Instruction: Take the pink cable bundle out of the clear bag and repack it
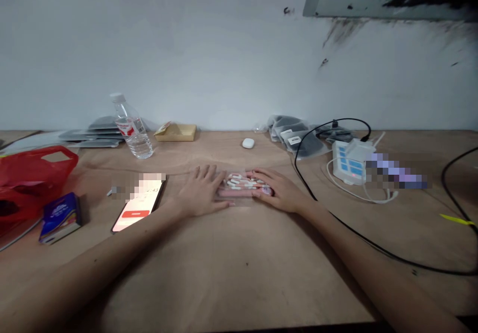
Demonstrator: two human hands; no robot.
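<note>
A flat clear plastic packet lies on the table between my hands. Inside it shows something pink with several small white and orange-pink pieces; their kind is too blurred to tell. My left hand rests flat with fingers spread, its thumb and fingertips on the packet's left edge. At the other end, my right hand has its fingers and thumb bent around the right side of the packet, covering that part. Left of my left hand lies a phone with a lit screen.
A water bottle leans behind the phone, near a small cardboard tray. A red bag and blue tissue pack sit left. Rightward are grey packaged items, a power strip and a black cable.
</note>
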